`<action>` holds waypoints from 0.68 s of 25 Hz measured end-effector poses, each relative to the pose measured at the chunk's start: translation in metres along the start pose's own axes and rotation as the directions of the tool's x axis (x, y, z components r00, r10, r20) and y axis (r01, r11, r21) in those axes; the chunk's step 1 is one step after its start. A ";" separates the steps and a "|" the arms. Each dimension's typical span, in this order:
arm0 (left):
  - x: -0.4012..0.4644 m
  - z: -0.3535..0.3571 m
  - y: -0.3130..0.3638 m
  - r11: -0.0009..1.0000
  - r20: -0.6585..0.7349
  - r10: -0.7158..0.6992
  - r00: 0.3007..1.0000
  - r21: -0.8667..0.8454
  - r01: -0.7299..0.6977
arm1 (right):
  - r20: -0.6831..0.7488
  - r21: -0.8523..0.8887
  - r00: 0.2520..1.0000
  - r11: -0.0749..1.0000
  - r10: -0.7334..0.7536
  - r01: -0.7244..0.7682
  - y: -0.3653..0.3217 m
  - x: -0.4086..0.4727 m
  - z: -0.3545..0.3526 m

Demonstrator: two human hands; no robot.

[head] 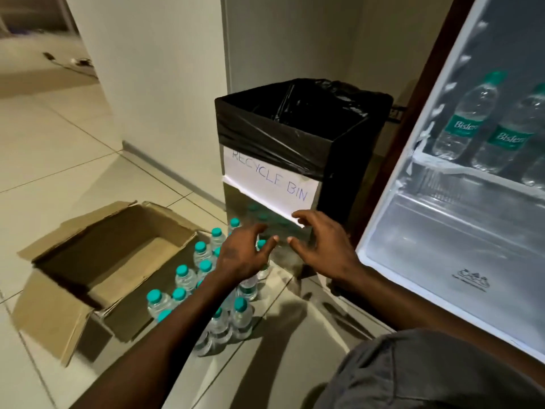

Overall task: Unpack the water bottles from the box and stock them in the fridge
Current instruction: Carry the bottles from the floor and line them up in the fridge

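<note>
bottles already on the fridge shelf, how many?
3 visible: left bottle, middle bottle beside it, and a third bottle cut off at the frame's right edge. More may sit out of view.

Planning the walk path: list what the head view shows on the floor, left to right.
Box → bottles on the floor → recycle bin → fridge, with bottles on its shelf.

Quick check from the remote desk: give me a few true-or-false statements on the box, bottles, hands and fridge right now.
1. The cardboard box is open. True.
2. Both hands hold bottles. False: the left hand and right hand are open and hold nothing.
3. The small bottles stand on the floor beside the box. True.
4. The fridge shelf holds no bottles. False: at least two labelled bottles are on it.
</note>
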State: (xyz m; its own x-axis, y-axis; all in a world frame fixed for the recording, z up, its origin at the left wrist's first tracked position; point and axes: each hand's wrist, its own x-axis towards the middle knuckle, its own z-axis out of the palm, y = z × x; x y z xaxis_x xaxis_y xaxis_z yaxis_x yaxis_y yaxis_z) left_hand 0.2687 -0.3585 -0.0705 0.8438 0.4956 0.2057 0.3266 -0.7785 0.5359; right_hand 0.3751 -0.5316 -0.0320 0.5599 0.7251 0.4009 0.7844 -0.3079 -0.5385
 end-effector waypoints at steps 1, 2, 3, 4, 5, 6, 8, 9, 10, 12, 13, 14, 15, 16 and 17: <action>0.000 0.004 -0.011 0.999 0.030 -0.019 0.999 0.028 0.018 | 0.020 0.007 1.000 1.000 0.012 -0.012 0.005 0.000 0.013; 0.001 0.007 -0.021 0.998 0.059 -0.031 0.998 0.062 0.028 | 0.045 0.017 0.999 0.999 0.030 -0.031 0.010 -0.001 0.024; 0.002 0.009 -0.028 0.994 0.097 -0.049 0.994 0.105 0.039 | 0.068 0.027 0.996 0.998 0.049 -0.051 0.014 -0.002 0.033; 0.004 0.010 -0.034 0.987 0.141 -0.072 0.987 0.154 0.050 | 0.082 0.029 0.995 0.998 0.061 -0.063 0.018 -0.002 0.042; 0.005 0.012 -0.038 0.978 0.191 -0.101 0.976 0.201 0.062 | 0.092 0.024 0.993 0.997 0.067 -0.070 0.022 -0.002 0.049; 0.006 0.015 -0.040 0.967 0.244 -0.127 0.961 0.245 0.066 | 0.102 0.018 0.992 0.997 0.071 -0.073 0.026 -0.002 0.057; 0.006 0.024 -0.044 0.941 0.328 -0.138 0.935 0.336 0.020 | 0.126 0.017 0.989 0.997 0.071 -0.073 0.034 -0.003 0.072; 0.006 0.029 -0.046 0.926 0.349 -0.127 0.929 0.377 -0.015 | 0.140 0.026 0.988 0.997 0.070 -0.074 0.037 -0.004 0.079; 0.005 0.034 -0.047 0.914 0.349 -0.111 0.930 0.403 -0.043 | 0.147 0.037 0.987 0.996 0.070 -0.076 0.040 -0.005 0.085; 0.007 0.041 -0.050 0.900 0.339 -0.093 0.936 0.430 -0.066 | 0.138 0.057 0.988 0.996 0.066 -0.075 0.045 -0.008 0.095; 0.008 0.044 -0.051 0.895 0.343 -0.093 0.935 0.441 -0.073 | 0.131 0.070 0.989 0.995 0.068 -0.078 0.047 -0.009 0.100; 0.008 0.046 -0.052 0.889 0.351 -0.094 0.932 0.451 -0.080 | 0.131 0.083 0.989 0.993 0.073 -0.084 0.048 -0.011 0.103; 0.009 0.049 -0.052 0.884 0.362 -0.099 0.927 0.460 -0.085 | 0.142 0.097 0.986 0.991 0.083 -0.098 0.050 -0.013 0.107; 0.010 0.052 -0.052 0.882 0.371 -0.105 0.922 0.464 -0.086 | 0.154 0.107 0.984 0.988 0.094 -0.111 0.053 -0.015 0.111; 0.011 0.054 -0.053 0.881 0.374 -0.106 0.921 0.464 -0.087 | 0.164 0.111 0.981 0.987 0.101 -0.120 0.056 -0.016 0.114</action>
State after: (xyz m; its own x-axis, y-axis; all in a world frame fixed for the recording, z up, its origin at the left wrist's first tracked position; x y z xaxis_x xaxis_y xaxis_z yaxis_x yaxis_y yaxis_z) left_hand 0.2832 -0.3326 -0.1405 0.9021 0.3953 -0.1733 0.4122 -0.9080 0.0744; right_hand 0.3800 -0.4905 -0.1532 0.5851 0.7813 0.2174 0.6769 -0.3229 -0.6614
